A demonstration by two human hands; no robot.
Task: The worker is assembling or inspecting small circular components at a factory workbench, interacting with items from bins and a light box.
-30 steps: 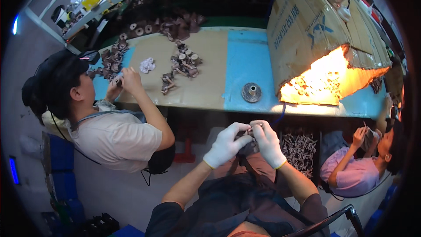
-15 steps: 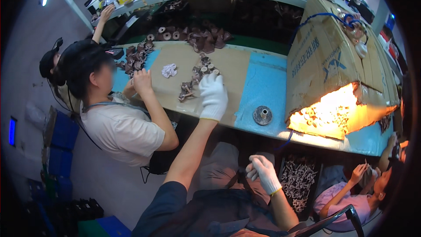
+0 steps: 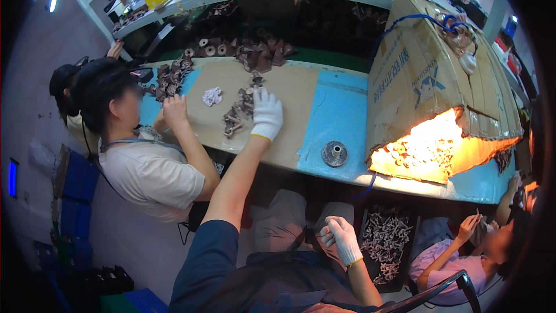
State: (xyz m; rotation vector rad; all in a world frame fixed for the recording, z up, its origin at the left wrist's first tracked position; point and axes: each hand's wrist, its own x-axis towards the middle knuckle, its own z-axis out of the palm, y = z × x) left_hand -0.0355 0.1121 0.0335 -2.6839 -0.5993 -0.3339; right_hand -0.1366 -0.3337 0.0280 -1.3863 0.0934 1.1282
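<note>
I am far away, looking down through the head camera. A dark bin [image 3: 407,266] sits low, below the front edge of the counter [image 3: 292,122]. It holds lots of small, pale parts [image 3: 387,240], all in a jumble. On the right end of the counter stands a big cardboard box [image 3: 399,101] with a ragged hole low in its front. Bright orange light fills the hole, and I can see many little round bits [image 3: 408,156] inside. A blue cord [image 3: 416,18] runs over the box top. To the far left, blue bins [image 3: 78,182] are stacked up, but I cannot see into them.

My left grip, in a white glove [image 3: 268,115], is reached out over the counter, at the right side of a pile of small brown parts [image 3: 235,117]. I cannot tell if its fingers are apart or pinching a part. My right grip [image 3: 340,237], gloved too, is low in front of my lap with its fingers curled. I cannot tell if it holds anything.

A crumpled white thing [image 3: 212,97] lies left of the pile. More brown pieces [image 3: 266,55] crowd the back. A round base with a short tube [image 3: 335,154] stands on the blue part, near the box. A person in a pale shirt [image 3: 156,179] sits close on the left.
</note>
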